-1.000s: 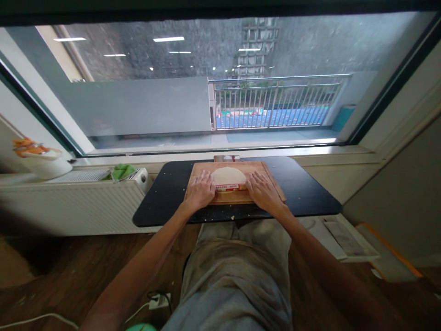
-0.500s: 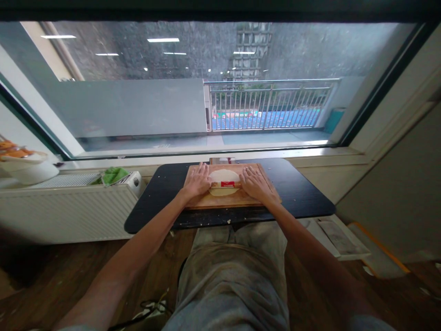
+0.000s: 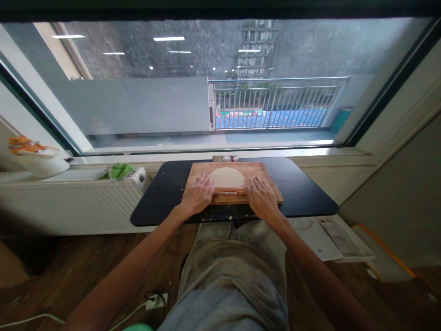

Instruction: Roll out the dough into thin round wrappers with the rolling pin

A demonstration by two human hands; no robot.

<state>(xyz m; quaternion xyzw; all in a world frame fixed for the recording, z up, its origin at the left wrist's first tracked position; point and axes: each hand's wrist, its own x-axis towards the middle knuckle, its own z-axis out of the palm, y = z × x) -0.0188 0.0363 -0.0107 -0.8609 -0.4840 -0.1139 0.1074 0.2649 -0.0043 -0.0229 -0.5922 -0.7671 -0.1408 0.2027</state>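
Observation:
A flat, pale round of dough [image 3: 227, 177] lies on a wooden board [image 3: 201, 169]. Across its near edge is a slim rolling pin [image 3: 230, 193] with a printed label. My left hand [image 3: 198, 195] lies over the pin's left end, its fingers stretched forward. Over the right end rests my right hand [image 3: 261, 196], palm down with fingers extended and slightly spread. Both palms hide the pin's ends. Neither hand is wrapped round it.
The board sits on a black table [image 3: 303, 188] below a window. To the left, a white radiator [image 3: 86, 207] bears a green cloth or bag [image 3: 121, 171] and a white pot [image 3: 50, 165]. A power strip [image 3: 157, 301] lies on the floor.
Both hands and the rolling pin have moved toward my body, from the middle of the dough to its near edge. The pin has turned, and the view has shifted slightly.

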